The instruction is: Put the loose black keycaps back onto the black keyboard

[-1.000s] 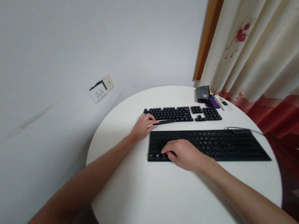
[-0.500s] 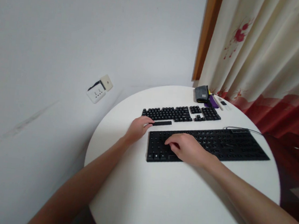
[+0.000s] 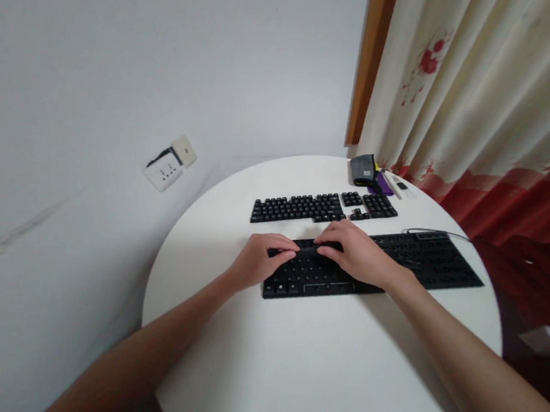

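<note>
A long black spacebar keycap [image 3: 306,251] is held by its two ends over the upper left of a black keyboard base [image 3: 445,266]. My left hand [image 3: 264,257] pinches its left end between thumb and fingers. At the other end, my right hand [image 3: 352,248] grips it the same way. Most of the base shows bare key posts, with a few keycaps in its bottom left corner and an outlined spacebar slot [image 3: 328,288] along the front. Behind the hands, loose black keycaps [image 3: 299,208] lie grouped in keyboard order.
The round white table [image 3: 259,355] stands against a wall with a socket [image 3: 163,171]. At its back right lie a grey folded cloth [image 3: 362,170], a purple item [image 3: 382,184] and a white slim object [image 3: 395,184]. A cable [image 3: 439,232] runs off right past the curtain [image 3: 486,110].
The spacebar has been lifted from the table beside the loose keycaps and brought over the keyboard base. My right hand has moved up from the base onto its right end. The view shifted slightly.
</note>
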The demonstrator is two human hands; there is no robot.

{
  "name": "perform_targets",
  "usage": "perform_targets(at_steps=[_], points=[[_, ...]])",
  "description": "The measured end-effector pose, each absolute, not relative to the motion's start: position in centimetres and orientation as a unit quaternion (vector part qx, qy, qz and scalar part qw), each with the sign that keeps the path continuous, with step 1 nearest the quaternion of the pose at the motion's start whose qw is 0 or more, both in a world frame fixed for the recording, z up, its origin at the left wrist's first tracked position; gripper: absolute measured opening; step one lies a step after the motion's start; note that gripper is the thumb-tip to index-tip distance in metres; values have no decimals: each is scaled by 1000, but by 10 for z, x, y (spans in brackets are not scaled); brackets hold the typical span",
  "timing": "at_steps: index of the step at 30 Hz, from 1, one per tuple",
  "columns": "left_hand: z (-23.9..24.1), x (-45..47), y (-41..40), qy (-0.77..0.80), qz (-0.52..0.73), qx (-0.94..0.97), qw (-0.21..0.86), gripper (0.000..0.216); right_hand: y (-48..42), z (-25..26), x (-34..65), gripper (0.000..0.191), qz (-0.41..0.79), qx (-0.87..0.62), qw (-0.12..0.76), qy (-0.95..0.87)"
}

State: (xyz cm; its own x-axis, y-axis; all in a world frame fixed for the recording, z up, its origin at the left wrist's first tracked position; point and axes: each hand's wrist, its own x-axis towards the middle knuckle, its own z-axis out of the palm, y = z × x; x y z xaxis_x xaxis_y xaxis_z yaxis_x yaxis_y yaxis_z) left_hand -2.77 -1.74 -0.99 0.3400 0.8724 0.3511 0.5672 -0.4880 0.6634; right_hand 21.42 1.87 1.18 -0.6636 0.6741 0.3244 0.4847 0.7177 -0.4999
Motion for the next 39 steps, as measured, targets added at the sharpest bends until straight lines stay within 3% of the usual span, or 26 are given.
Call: perform_targets(at_steps=[6, 13, 39], points=[[-8, -11, -31, 462, 322, 764, 316, 13, 25, 22, 236, 22, 357, -301, 109, -878], [-9, 1, -37, 456, 278, 784, 316, 11, 24, 25, 248, 25, 406, -327, 20, -853], [-12, -4, -35, 376, 257, 841, 293, 11, 21, 21, 240, 17, 386, -317, -8, -866]])
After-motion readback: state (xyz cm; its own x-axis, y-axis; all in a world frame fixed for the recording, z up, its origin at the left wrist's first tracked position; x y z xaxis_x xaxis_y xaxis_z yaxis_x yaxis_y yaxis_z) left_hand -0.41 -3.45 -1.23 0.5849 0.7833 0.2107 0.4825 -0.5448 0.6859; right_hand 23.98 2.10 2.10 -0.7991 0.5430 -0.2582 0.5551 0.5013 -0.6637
